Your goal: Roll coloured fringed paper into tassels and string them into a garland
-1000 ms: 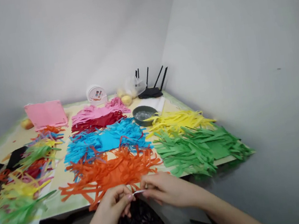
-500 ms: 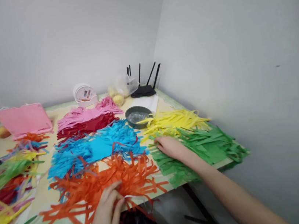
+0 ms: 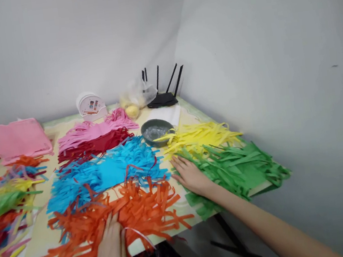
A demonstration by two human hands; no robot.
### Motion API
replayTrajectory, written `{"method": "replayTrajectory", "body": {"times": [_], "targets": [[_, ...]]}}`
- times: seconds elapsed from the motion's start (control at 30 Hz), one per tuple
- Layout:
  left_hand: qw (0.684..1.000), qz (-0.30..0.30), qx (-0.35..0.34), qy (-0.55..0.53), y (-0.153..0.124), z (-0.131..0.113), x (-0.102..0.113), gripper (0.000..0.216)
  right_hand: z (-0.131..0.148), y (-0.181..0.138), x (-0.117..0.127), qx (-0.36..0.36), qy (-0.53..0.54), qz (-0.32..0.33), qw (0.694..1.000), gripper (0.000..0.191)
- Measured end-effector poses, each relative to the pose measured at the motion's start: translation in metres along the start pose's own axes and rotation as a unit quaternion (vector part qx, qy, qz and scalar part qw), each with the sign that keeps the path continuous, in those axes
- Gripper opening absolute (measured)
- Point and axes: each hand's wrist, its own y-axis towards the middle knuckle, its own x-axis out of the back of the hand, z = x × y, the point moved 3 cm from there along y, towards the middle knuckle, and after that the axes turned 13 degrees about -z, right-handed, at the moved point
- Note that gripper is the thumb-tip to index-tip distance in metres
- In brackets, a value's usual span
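Note:
My left hand (image 3: 110, 243) lies on the near side of the orange fringed paper (image 3: 138, 209), fingers stretched out over its strips. A thin pale ribbon (image 3: 139, 231) curves out from beside its thumb; whether the thumb pins it I cannot tell. At the table's right, my right hand (image 3: 191, 176) rests flat with fingers extended on the left end of the green fringed paper (image 3: 248, 173). Just beyond its fingertips is the yellow fringed paper (image 3: 200, 137). Blue fringed paper (image 3: 110, 171) spreads behind the orange one, with dark red (image 3: 103, 143) and pink fringed paper (image 3: 95, 130) farther back.
A grey bowl (image 3: 147, 137) with something clear inside stands behind the yellow strips. Toward the wall are a black router (image 3: 163, 100), a plastic bag (image 3: 138, 95), a white round container (image 3: 91, 105) and a pink tablet case (image 3: 15, 141). Mixed coloured strips (image 3: 6, 202) lie at left.
My right hand has gone from bent, pinched-looking fingers to lying flat on the green strips. My left hand has shifted left and its fingers have straightened. The view has turned slightly right.

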Motion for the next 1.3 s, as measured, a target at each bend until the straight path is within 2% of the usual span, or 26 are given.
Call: {"method": "replayTrajectory", "body": {"times": [0.17, 0.27, 0.43, 0.57, 0.63, 0.73, 0.83, 0.93, 1.0, 1.1, 1.2, 1.3], "targets": [[1.000, 0.001, -0.024, 0.016, -0.001, 0.002, -0.003, 0.015, -0.030, 0.009, 0.014, -0.013, 0.013, -0.027, 0.999, 0.044], [0.999, -0.018, -0.042, 0.020, -0.002, 0.004, -0.005, 0.014, -0.036, 0.012, 0.026, -0.009, 0.023, -0.037, 0.999, 0.037], [0.998, -0.026, -0.053, 0.023, -0.002, 0.002, -0.003, 0.018, -0.020, 0.012, 0.034, 0.012, 0.052, -0.022, 0.998, 0.022], [0.998, -0.023, -0.051, 0.029, -0.002, 0.000, -0.002, 0.017, -0.003, -0.003, 0.034, 0.029, 0.084, -0.014, 0.996, 0.025], [0.998, -0.018, -0.047, 0.036, -0.003, 0.001, -0.003, 0.017, 0.000, -0.011, 0.033, 0.024, 0.100, -0.025, 0.994, 0.017], [0.997, -0.010, -0.051, 0.049, -0.005, 0.005, -0.005, 0.018, -0.007, -0.018, 0.030, -0.013, 0.124, -0.060, 0.990, 0.014], [0.997, -0.001, -0.052, 0.051, -0.009, 0.011, -0.005, 0.017, -0.029, -0.017, 0.029, -0.080, 0.144, -0.115, 0.980, 0.014], [0.998, -0.003, -0.021, 0.053, -0.015, 0.019, -0.007, 0.019, -0.055, -0.016, 0.035, -0.135, 0.151, -0.160, 0.966, 0.020], [0.999, -0.007, -0.003, 0.051, -0.019, 0.023, -0.008, 0.020, -0.064, -0.016, 0.041, -0.147, 0.153, -0.168, 0.963, 0.024], [0.999, -0.006, -0.016, 0.051, -0.018, 0.025, -0.007, 0.019, -0.060, -0.015, 0.052, -0.128, 0.151, -0.146, 0.969, 0.027], [0.996, -0.027, -0.063, 0.052, -0.012, 0.017, 0.001, 0.015, -0.038, -0.008, 0.059, -0.078, 0.137, -0.096, 0.983, 0.025], [0.991, -0.054, -0.123, 0.024, -0.007, 0.001, 0.017, 0.014, -0.014, 0.007, 0.055, -0.031, 0.104, -0.028, 0.994, 0.021]]}}
